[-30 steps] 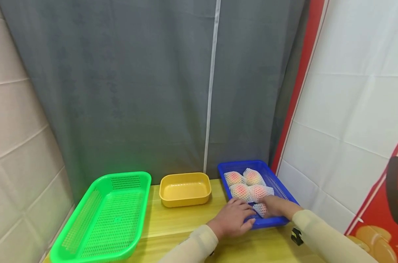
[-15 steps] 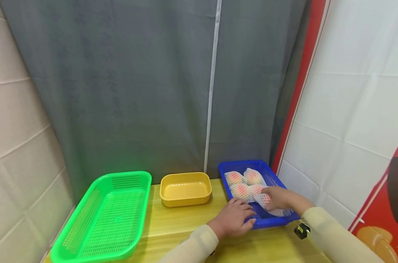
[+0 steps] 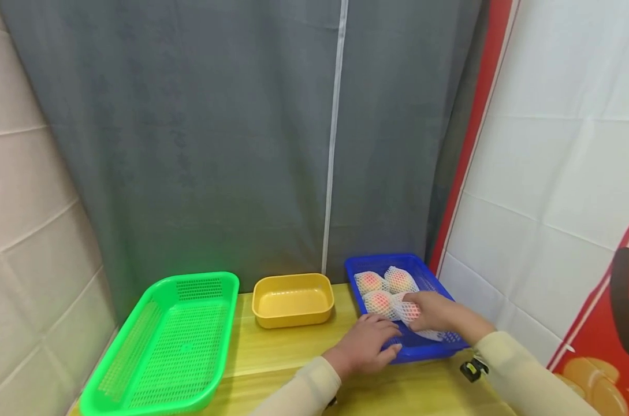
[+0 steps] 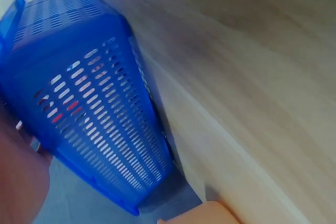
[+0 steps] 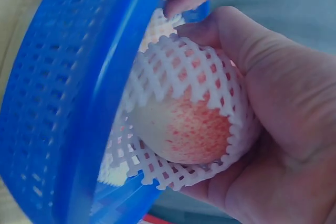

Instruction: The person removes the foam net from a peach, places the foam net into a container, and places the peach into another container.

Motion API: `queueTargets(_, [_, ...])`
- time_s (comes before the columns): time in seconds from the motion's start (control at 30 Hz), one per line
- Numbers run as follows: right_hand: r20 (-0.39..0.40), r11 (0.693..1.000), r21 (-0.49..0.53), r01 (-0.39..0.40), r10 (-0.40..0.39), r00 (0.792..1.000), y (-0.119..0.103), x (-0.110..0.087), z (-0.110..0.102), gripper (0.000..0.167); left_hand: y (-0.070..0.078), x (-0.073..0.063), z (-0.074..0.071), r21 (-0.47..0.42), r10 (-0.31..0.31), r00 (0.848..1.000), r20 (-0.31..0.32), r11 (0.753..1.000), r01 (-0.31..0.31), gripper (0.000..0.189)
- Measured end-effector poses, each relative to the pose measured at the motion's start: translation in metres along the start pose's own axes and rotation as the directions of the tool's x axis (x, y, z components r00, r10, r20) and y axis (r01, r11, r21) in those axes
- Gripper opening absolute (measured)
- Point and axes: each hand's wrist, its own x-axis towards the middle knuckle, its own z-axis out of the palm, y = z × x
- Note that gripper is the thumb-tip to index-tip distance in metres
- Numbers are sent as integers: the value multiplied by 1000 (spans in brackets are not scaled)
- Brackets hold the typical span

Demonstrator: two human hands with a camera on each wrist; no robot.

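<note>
My right hand (image 3: 432,312) grips a peach (image 5: 197,127) in a white foam net, inside the blue basket (image 3: 439,287). The net is pushed partly off, so speckled red-and-cream skin shows in the right wrist view. Beyond it sit other netted peaches (image 3: 380,303), the nearest overlapped by the held one in the head view. Below the right hand, more white netting (image 3: 431,335) shows at the near end of the basket. My left hand (image 3: 366,344) rests on the basket's near left rim, its fingers over the edge and thumb apart. The left wrist view shows the slotted basket wall (image 4: 100,114).
A shallow yellow tub (image 3: 293,318) stands left of the blue basket, against the grey curtain (image 3: 215,144). Farther left is a large green basket (image 3: 230,323). All three stand on a wooden table (image 3: 272,352). A white wall panel (image 3: 532,231) rises close on the right.
My right hand has moved the netted peach away from the near end, toward the other peaches. White netting has come into view below it. My left hand has hardly moved.
</note>
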Motion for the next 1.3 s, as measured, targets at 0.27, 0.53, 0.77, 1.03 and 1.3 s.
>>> queueTargets(0.27, [-53, 998, 5, 58, -58, 997, -30, 9, -2, 64, -14, -31, -27, -69, -74, 980, -187, 996, 62, 27])
queueTargets(0.53, [-99, 987, 21, 158, -156, 983, -50, 21, 0, 56, -36, -71, -53, -203, -241, 954, -181, 958, 204, 18])
queueTargets(0.77, [-123, 981, 6, 196, -194, 973, -79, 30, 8, 57, -54, -114, -69, -383, -445, 883, -151, 850, 363, 10])
queueTargets(1.03, [-79, 970, 37, 241, -238, 968, -112, 45, 21, 63, -65, -154, -88, -434, -556, 811, -184, 786, 440, 6])
queueTargets(1.3, [6, 952, 74, 297, -298, 955, -148, 64, 40, 60, -72, -176, -103, -455, -613, 755, -233, 755, 472, 6])
